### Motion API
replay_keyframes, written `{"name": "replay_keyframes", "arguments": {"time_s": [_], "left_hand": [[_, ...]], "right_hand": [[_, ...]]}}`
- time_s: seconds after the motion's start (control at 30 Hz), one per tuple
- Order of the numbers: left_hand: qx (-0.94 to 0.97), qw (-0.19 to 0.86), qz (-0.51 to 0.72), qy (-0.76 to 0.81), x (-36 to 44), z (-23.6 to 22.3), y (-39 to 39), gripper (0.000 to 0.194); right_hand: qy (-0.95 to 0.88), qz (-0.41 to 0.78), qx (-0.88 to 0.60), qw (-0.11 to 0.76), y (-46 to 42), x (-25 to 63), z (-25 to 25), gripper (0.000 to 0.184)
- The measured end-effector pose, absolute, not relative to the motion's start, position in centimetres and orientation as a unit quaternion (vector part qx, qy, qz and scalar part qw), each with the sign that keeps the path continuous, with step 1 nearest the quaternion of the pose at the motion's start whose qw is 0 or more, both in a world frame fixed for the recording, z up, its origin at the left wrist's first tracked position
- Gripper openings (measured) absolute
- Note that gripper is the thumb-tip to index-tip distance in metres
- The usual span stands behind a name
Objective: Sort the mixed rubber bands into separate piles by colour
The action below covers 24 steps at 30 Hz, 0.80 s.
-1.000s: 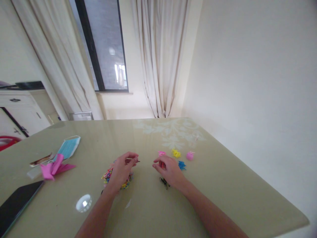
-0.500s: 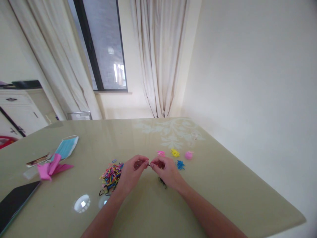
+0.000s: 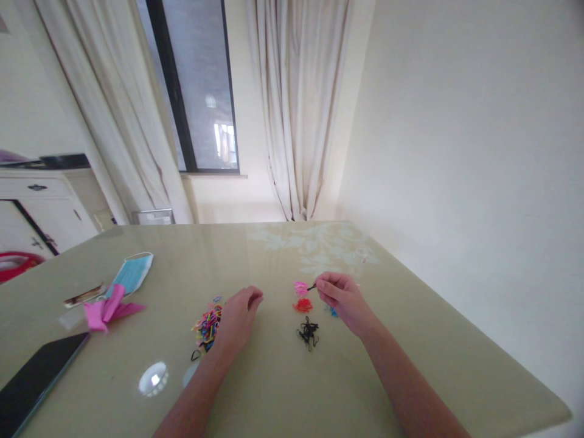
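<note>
My right hand [image 3: 343,299] pinches a small black rubber band [image 3: 311,287] between thumb and forefinger, just above and right of a pink pile of bands [image 3: 300,289]. Below that lie a red pile [image 3: 302,305] and a loose black pile [image 3: 308,333]. A blue pile [image 3: 333,312] is partly covered by my right hand. My left hand [image 3: 238,317] hovers beside a heap of mixed coloured rubber bands [image 3: 208,325], hiding its right side. Its fingers are curled together, and whether anything is in them is hidden.
Farther left on the glossy table [image 3: 274,395] are a pink folded-paper shape [image 3: 107,309], a blue face mask [image 3: 131,274], a narrow brown-and-white strip [image 3: 83,295] and a dark tablet-like slab [image 3: 41,377]. The wall [image 3: 479,182] runs along the table's right side.
My hands met in the middle, then parted. My right hand now has a black band and has moved right and away, uncovering the red and black piles. My left hand moved back left.
</note>
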State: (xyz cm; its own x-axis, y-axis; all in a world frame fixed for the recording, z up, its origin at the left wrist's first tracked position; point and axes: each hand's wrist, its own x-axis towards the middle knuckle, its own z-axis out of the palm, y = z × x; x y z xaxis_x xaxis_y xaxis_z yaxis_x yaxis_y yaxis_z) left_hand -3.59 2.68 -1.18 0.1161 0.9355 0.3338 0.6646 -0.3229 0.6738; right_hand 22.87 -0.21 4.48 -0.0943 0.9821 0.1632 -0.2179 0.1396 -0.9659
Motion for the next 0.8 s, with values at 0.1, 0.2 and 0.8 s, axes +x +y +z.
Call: {"name": "replay_keyframes", "arguments": {"time_s": [0.1, 0.2, 0.8], "left_hand": [[0.715, 0.196, 0.379, 0.553, -3.6, -1.5, 3.0, 0.012], [0.71, 0.189, 0.402, 0.546, -3.6, -1.5, 3.1, 0.013], [0.669, 0.366, 0.46, 0.454, -0.9, -0.7, 1.1, 0.031]], "right_hand": [[-0.493, 0.541, -0.373, 0.571, 0.0, 22.9, 4.8, 0.032], [-0.5, 0.515, -0.395, 0.573, -0.4, 22.8, 5.4, 0.033], [-0.642, 0.198, -0.582, 0.459, -5.0, 21.4, -1.8, 0.023]]}}
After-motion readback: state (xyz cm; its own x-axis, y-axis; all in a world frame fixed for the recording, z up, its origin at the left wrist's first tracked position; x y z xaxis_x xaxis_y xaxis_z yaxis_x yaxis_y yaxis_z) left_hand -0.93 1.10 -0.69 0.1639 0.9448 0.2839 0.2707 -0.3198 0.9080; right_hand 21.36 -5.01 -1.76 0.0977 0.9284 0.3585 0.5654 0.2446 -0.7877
